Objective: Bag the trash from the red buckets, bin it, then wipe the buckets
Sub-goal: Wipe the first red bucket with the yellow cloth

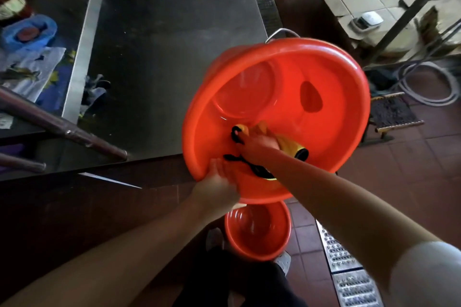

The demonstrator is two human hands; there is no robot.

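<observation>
Here the large red bucket is tipped up at the corner of the steel table, its open mouth turned toward the camera so the whole inside shows, with a metal handle poking out behind its far rim. The left hand grasps the near rim at its lower left, fingers curled over the edge into the bucket. The right hand reaches inside and presses a yellow cloth with black trim against the lower inner wall; the fingers seem closed on the cloth, though motion blur makes the exact hold hard to read. A second, smaller red bucket stands upright on the brown tiled floor just below the tipped one, near the person's feet. On the left side of the table lie a blue plastic bag and some crumpled paper, and two dark metal bars jut in from the left edge. Off to the right, a coiled grey hose rests on the floor, and a metal drain grate runs along the tiles at the lower right.
</observation>
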